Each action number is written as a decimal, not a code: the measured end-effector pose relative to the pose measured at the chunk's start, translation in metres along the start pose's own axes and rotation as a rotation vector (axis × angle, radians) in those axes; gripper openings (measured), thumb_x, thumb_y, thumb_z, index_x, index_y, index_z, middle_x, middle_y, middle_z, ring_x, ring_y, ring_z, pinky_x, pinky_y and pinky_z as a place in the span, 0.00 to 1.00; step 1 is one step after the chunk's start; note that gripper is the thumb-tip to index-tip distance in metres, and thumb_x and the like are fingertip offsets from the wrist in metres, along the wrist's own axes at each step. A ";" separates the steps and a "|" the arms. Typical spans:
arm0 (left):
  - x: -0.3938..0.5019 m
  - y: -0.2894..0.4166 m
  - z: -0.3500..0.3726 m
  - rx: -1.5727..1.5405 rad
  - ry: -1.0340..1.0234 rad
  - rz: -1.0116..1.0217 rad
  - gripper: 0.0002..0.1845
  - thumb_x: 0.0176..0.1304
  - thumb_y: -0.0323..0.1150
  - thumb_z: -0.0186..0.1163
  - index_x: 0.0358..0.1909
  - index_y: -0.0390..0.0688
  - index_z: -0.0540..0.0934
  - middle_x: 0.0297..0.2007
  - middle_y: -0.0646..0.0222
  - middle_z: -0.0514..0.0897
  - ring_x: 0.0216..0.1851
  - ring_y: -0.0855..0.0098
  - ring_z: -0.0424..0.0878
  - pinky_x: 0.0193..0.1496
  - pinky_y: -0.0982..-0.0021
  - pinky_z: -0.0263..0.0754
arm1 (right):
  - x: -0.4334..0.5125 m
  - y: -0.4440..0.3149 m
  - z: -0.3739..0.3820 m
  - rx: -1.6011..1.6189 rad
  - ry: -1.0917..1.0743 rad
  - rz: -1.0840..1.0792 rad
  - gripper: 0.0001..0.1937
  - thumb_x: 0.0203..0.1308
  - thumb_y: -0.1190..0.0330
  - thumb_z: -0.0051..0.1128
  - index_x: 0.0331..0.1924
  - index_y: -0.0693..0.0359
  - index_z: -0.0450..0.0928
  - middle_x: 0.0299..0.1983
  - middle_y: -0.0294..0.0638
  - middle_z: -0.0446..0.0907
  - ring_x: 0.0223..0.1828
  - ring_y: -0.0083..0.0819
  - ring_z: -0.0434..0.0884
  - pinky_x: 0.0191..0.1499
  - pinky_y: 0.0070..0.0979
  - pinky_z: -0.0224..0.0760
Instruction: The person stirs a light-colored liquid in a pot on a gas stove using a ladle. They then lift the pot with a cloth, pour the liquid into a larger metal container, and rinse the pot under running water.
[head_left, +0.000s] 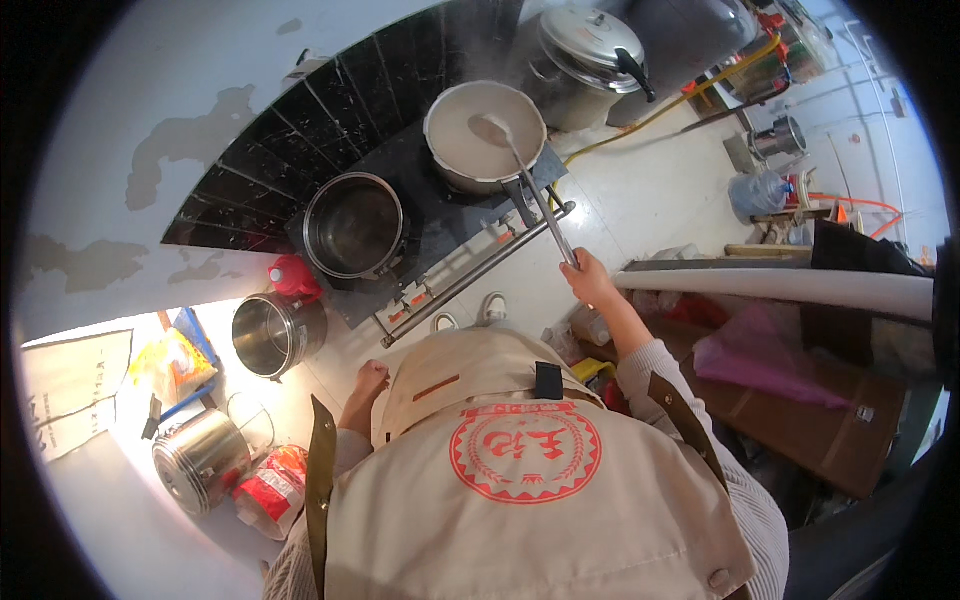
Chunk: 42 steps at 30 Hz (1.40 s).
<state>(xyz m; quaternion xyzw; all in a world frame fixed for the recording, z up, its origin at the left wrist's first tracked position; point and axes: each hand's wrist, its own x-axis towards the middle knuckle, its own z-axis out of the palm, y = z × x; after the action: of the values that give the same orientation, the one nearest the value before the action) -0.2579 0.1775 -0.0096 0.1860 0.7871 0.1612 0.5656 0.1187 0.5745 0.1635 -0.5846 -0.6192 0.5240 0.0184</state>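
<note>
My right hand (589, 277) grips the end of a long-handled metal ladle (541, 201). The ladle's bowl rests at the surface of a pale, milky liquid (457, 139) in a metal pot (466, 182). That pot stands on the far right part of a dark stove (420, 217), its black handle towards me. My left hand (369, 377) hangs by my apron (420, 367) with curled fingers and nothing visible in it. Left of the milky pot, on the same stove, sits an uncovered steel pot (354, 225) with a dark interior.
A metal rail (480, 274) runs along the stove's front. Beyond the milky pot stands a lidded pressure cooker (592, 52); a yellow hose (637, 127) crosses the floor. Leftward are a steel pot (300, 337), a red jug (294, 276) and a steel canister (202, 461). Cardboard (810, 397) lies right.
</note>
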 end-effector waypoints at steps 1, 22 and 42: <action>0.007 0.001 -0.005 -0.052 -0.048 -0.053 0.12 0.65 0.37 0.57 0.34 0.39 0.82 0.28 0.64 0.84 0.23 0.73 0.82 0.26 0.72 0.79 | -0.002 -0.001 -0.001 -0.131 0.075 -0.090 0.13 0.65 0.63 0.57 0.36 0.63 0.68 0.21 0.45 0.73 0.19 0.39 0.74 0.23 0.37 0.65; 0.007 0.204 0.127 0.244 0.040 0.051 0.10 0.62 0.35 0.57 0.39 0.41 0.80 0.29 0.65 0.86 0.28 0.71 0.85 0.34 0.69 0.79 | 0.087 0.035 -0.154 1.054 -0.884 0.211 0.11 0.73 0.61 0.48 0.42 0.61 0.72 0.17 0.25 0.62 0.12 0.15 0.61 0.15 0.18 0.58; -0.051 0.135 0.184 0.077 0.273 -0.110 0.15 0.67 0.40 0.55 0.41 0.37 0.80 0.36 0.56 0.85 0.37 0.61 0.84 0.42 0.60 0.78 | 0.091 0.010 -0.157 0.516 -0.584 0.275 0.11 0.70 0.58 0.52 0.40 0.56 0.70 0.14 0.26 0.60 0.09 0.17 0.58 0.12 0.21 0.55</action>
<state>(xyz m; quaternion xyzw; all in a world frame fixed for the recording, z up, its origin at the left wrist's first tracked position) -0.0535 0.2795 0.0391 0.1407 0.8712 0.1234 0.4539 0.1962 0.7388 0.1738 -0.4647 -0.3629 0.8035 -0.0824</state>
